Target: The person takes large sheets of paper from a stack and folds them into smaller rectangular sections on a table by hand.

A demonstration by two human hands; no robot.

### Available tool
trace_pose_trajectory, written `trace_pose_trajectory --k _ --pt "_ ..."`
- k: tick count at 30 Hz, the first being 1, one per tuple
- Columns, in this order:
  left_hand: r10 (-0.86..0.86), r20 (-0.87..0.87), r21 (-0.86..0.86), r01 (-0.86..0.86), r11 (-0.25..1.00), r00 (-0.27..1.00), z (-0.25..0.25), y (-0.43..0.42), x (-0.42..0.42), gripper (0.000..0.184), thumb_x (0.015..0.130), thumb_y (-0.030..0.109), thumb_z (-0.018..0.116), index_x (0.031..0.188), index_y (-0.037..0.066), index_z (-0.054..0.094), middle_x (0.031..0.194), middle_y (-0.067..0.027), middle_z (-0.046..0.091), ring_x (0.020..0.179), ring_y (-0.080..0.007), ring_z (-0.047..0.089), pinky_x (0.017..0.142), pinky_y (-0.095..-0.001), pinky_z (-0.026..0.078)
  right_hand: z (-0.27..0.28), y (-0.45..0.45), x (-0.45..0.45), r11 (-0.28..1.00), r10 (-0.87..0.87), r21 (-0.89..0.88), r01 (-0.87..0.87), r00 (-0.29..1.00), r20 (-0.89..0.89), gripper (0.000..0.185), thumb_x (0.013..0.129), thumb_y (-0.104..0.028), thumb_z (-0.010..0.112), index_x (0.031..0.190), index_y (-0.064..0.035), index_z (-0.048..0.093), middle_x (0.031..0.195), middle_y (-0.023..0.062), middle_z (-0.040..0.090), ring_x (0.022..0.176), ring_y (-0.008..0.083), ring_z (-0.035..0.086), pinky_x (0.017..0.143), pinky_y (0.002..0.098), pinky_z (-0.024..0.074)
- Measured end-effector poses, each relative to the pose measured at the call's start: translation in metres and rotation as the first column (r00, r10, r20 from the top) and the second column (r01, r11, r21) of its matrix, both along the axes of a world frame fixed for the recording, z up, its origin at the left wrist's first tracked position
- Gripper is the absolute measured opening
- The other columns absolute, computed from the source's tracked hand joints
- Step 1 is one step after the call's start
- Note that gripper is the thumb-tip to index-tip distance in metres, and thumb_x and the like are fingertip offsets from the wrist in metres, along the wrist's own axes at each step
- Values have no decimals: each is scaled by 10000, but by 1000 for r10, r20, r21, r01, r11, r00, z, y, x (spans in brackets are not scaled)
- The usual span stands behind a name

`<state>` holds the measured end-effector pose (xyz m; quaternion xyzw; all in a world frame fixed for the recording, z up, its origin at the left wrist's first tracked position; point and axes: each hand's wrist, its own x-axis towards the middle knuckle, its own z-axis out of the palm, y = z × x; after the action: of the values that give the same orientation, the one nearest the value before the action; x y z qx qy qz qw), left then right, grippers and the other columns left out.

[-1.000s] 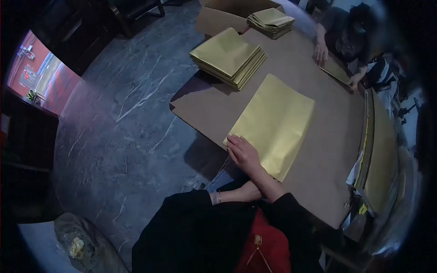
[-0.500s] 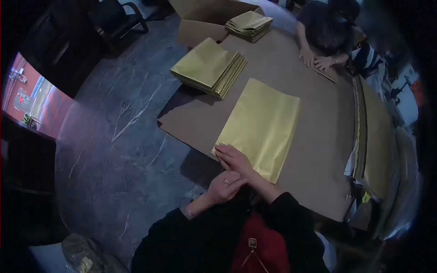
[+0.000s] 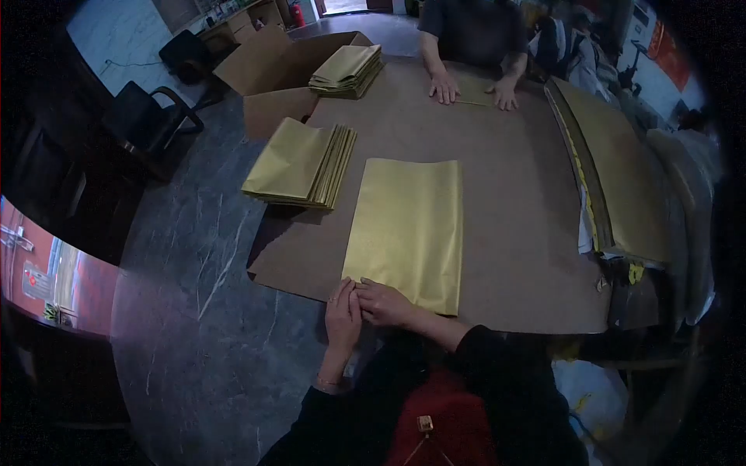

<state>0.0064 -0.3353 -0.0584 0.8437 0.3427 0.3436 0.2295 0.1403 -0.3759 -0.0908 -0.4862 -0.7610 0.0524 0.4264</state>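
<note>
A flat gold paper sheet (image 3: 408, 225), rectangular and slightly creased, lies on the brown cardboard-covered table (image 3: 528, 256) before me. My left hand (image 3: 343, 317) is at its near left corner, fingers closed together around the edge. Right beside it, my right hand (image 3: 382, 303) rests on the near edge with its fingers bent and closed on the sheet. The two hands touch at the fingertips, which partly hide the corner.
A thick stack of gold sheets (image 3: 291, 163) stands at the table's left edge. Another gold stack (image 3: 346, 70) lies behind it, beside an open cardboard box (image 3: 276, 113). Across the table a co-worker's hands (image 3: 444, 85) press a gold piece. A large leaning gold-brown board (image 3: 614, 171) borders the right side.
My left hand has moved from beside my right wrist up to the sheet's corner. The right hand's fingers have bent at the edge. My view has tilted up and turned.
</note>
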Motion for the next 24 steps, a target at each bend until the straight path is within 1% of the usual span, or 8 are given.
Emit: trace_pose_trajectory --k 2,5,8,10,11,15,18,24 --pt "17 -10 -26 -17 1000 1000 -2 3 -1 210 904 118 515 1027 -22 612 1060 -166 618 992 -331 585 873 -390 457 14 -10 1 998 -10 -70 9 1000 -12 258 745 -78 622 996 -16 616 1043 131 608 1006 299 585 1000 467 393" --pt "3 -28 2 -3 1000 1000 -5 5 1 174 872 90 564 993 -22 620 1041 -166 617 986 -329 584 868 -392 460 27 -28 2 950 -264 -229 211 937 -230 210 822 -81 600 1029 -56 624 1086 102 624 1090 262 567 1011 479 372" --pt "36 -32 153 -31 988 999 -5 -1 5 166 836 68 610 975 -24 618 1034 -168 608 981 -331 582 858 -398 463 42 -55 23 847 -525 -181 500 841 -129 240 834 -77 586 1071 -74 618 1214 105 567 1192 283 494 1029 484 331" --pt "33 -50 129 -26 991 998 -11 -1 5 174 820 68 633 963 -27 610 1063 -173 592 1001 -341 568 859 -403 460 46 -69 38 729 -670 -168 664 742 21 285 845 -74 570 1129 -82 587 1291 119 505 1243 297 437 1052 488 286" --pt "36 -60 150 -27 988 998 -11 -1 5 182 819 73 636 966 -28 604 1074 -177 584 1010 -347 560 858 -409 458 49 -76 46 696 -671 -228 681 729 131 358 877 -110 529 1230 -54 509 1378 162 399 1302 321 348 1061 502 252" --pt "78 -80 127 -67 990 994 -12 -4 8 199 821 87 639 973 -31 588 1130 -187 559 1063 -367 532 878 -429 449 34 -87 62 532 -728 -269 803 596 339 502 936 -224 455 1368 -1 331 1463 186 238 1355 318 236 1089 485 206" --pt "128 -105 239 -99 966 986 -19 -5 9 200 826 87 635 979 -31 583 1173 -190 541 1108 -378 512 906 -443 438 20 -90 68 522 -731 -292 801 597 330 513 937 -217 450 1383 -4 311 1475 174 220 1361 314 227 1093 486 198" --pt "152 -111 199 -128 972 982 -16 -9 10 213 854 103 604 1017 -32 584 1196 -181 541 1160 -372 485 934 -434 426 21 -90 69 492 -693 -310 814 581 427 485 944 -251 430 1354 0 367 1485 133 220 1384 264 178 1095 485 193"
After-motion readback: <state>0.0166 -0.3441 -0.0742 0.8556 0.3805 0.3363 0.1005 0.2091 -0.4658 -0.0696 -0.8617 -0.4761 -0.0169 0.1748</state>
